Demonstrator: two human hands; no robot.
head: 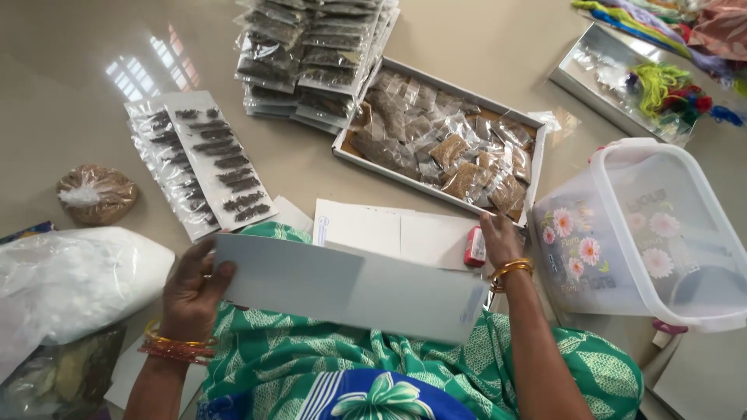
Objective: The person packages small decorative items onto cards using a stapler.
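Holding a grey card (342, 286) — left hand (191, 292), right hand (498, 237).

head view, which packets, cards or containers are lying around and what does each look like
White card sheet: long, held across the lap by left hand.
Small red packet: by right hand, on white papers.
Shallow tray: centre, clear sachets of brown bits.
Sachet cards: left, white strips with dark rows.
Plastic tub: right, translucent, pink flowers.
Round brown bag: far left.

A single head-worn camera looks steeply down, close over the lap, at the floor (482, 47), seemingly tilted slightly.
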